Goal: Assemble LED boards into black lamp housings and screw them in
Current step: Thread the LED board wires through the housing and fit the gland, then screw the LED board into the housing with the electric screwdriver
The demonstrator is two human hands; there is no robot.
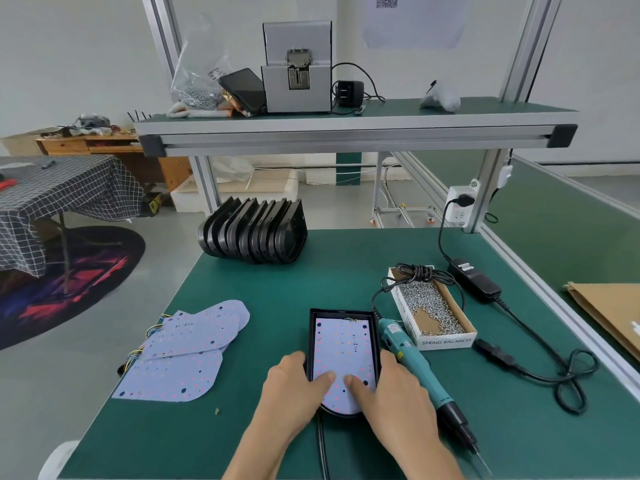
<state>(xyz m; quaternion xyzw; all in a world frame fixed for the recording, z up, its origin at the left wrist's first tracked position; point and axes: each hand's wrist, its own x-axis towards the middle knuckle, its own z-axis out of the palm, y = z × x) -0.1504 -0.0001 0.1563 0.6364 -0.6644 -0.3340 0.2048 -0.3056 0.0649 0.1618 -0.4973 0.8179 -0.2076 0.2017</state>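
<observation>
Fingers of the left hand and of the right hand lie flat and spread on the near, rounded end of an LED board, pressing it down rather than gripping anything; neither hand clasps an object. The board sits inside a black lamp housing, whose rim frames it just beyond and beside the fingertips, on the green table.

The step in hand looks like seating the board in the housing. Judging from this, the next move calls for lining the board's holes up with the housing, then taking the teal electric screwdriver, which lies touching the outer edge of the right hand, and a screw.

Screws fill an open cardboard box just beyond the right fingers, past the screwdriver; its near wall reads "SPRING BALANCER". A small label on the screwdriver body is too small to read.

Well to the left of the left fingers lie spare LED boards in a loose overlapping pile, wires at their far-left edges. Far beyond the fingertips stands a row of empty black housings on edge.
</observation>
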